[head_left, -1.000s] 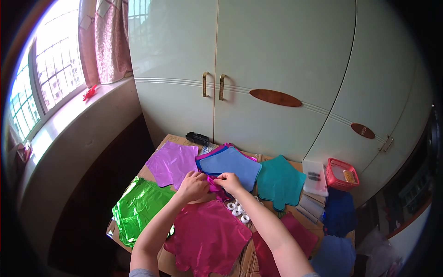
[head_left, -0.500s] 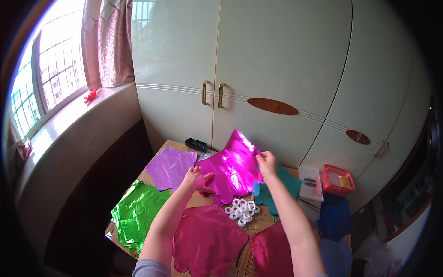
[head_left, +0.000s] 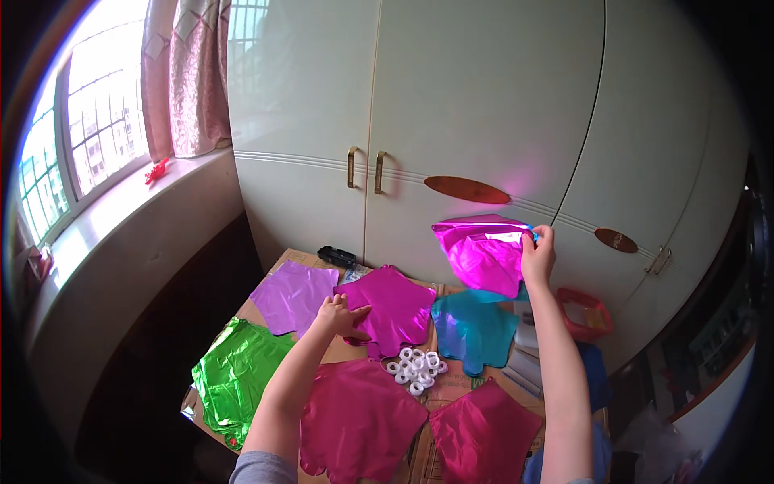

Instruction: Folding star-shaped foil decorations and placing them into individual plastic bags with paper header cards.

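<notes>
Raised at the right, my right hand [head_left: 538, 255] is closed on the edge of a shiny magenta foil balloon [head_left: 484, 256]. This flat balloon hangs folded in the air before the cabinet, and a bit of blue shows by my fingertips. My left hand [head_left: 343, 319], fingers apart, rests on the left edge of another flat magenta foil balloon [head_left: 397, 306] lying on the cardboard. Just below that one sits a heap of small white ribbon rolls [head_left: 416, 370]. A teal foil balloon [head_left: 476, 327] lies to its right, partly under the raised one.
Around lie a lilac foil balloon [head_left: 294, 296], a crumpled green one [head_left: 238, 375] and two dark pink ones [head_left: 363, 419], [head_left: 486, 427]. A black object [head_left: 336, 257] lies at the back. A red basket [head_left: 584, 313] stands right, near the cabinet [head_left: 484, 97].
My right hand has lifted the magenta foil balloon up and to the right, off the other magenta one, uncovering it and the teal one. My left hand stays nearly in place.
</notes>
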{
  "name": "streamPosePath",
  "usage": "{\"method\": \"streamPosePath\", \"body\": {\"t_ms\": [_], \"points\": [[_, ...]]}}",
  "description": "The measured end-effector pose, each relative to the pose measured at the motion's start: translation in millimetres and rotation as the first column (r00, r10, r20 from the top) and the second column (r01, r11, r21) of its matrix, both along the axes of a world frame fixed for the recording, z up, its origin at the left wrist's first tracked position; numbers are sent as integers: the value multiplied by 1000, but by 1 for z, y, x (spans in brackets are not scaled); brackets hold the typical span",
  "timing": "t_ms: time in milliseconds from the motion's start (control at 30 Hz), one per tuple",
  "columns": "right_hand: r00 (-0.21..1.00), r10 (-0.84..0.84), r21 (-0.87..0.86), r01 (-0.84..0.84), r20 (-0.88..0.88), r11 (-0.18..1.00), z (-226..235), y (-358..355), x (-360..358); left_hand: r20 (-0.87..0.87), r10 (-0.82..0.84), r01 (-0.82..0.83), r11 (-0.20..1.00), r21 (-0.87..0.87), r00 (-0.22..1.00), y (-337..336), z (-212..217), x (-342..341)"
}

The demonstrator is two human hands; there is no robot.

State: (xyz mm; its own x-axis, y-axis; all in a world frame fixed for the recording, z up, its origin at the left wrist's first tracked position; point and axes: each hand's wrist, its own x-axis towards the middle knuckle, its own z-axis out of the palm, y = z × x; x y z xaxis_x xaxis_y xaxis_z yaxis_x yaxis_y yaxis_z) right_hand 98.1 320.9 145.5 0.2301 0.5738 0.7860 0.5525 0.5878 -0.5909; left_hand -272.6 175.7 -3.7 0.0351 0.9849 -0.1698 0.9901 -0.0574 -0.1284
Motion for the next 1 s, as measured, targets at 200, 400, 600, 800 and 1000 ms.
{"method": "streamPosePath", "body": {"t_ms": [200, 400, 600, 800, 1000], "points": [[934, 2, 436, -169, 358, 884, 34, -57, -83, 204, 113, -153, 969, 192, 972, -31, 4, -20], [658, 89, 430, -581, 747, 691, -22, -123, -247, 340, 309, -429, 825, 369, 888, -103, -1, -106], [448, 281, 124, -685, 849, 718, -167, -143, -363, 379, 324, -426, 876, 225, 867, -136, -14, -140], [299, 566, -262, -660, 768, 704, -195, -160, -388, 343, 270, -360, 903, 233, 900, -159, -11, -135], [150, 689, -417, -699, 709, 581, -176, -174, -386, 407, 237, -346, 912, 220, 882, -171, -15, -144]]}}
